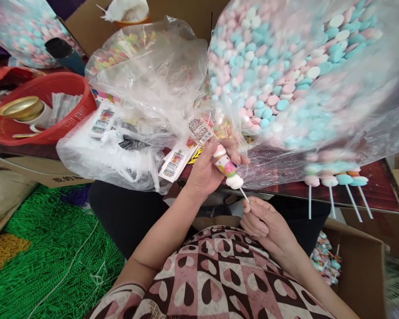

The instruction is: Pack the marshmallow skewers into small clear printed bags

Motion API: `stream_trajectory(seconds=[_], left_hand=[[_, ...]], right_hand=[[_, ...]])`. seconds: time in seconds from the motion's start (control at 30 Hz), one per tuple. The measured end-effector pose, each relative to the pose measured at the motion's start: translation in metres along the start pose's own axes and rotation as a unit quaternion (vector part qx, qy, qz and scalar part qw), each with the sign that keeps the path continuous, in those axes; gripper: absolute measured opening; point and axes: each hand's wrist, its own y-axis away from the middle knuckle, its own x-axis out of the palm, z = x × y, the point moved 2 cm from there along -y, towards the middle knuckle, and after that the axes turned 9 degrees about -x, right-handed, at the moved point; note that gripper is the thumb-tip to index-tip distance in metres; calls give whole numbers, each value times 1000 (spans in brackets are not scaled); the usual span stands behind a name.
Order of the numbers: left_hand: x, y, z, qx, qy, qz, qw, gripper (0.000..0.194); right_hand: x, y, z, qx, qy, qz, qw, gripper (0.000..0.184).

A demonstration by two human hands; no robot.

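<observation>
My right hand (262, 221) pinches the white stick of a marshmallow lollipop (234, 180). The lollipop tilts up and to the left, with a white piece lowest and green, pink and pale pieces above it. My left hand (204, 175) is closed around a clear printed wrapper (201, 129) with a barcode label, at the lollipop's upper end. Colourful print lies against the candy there; how far the candy sits inside the wrapper I cannot tell. Below the left hand's wrist side lies a stack of printed wrappers (174, 164) on the dark red table (272, 186).
A big clear bag of pink, blue and white candies (282, 88) fills the back right. Several lollipops (330, 180) lie with sticks over the table edge. Left are a bag of gummies (126, 48) and a red basket (81, 110). A cardboard box (362, 266) holds wrapped candies (327, 261).
</observation>
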Motion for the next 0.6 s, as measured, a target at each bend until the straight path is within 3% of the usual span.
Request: stream_trajectory(seconds=[0.1, 0.17, 0.3, 0.37, 0.5, 0.6], left_hand=[[0, 0, 5, -15, 5, -3, 1000, 37], [0, -1, 6, -10, 4, -13, 1000, 35], [2, -1, 6, 15, 6, -26, 1000, 33], [5, 0, 9, 7, -6, -23, 1000, 33], [11, 5, 18, -30, -52, 14, 998, 40], [10, 6, 11, -29, -72, 39, 996, 48]], right_hand=[[-2, -4, -2, -1, 26, -35, 999, 25], [-6, -6, 0, -47, 97, -83, 991, 27], [-13, -6, 8, -166, 271, -148, 937, 29], [-14, -5, 9, -187, 306, -163, 919, 27], [-14, -8, 4, -141, 230, -135, 953, 31], [-16, -8, 3, -118, 207, -95, 966, 33]])
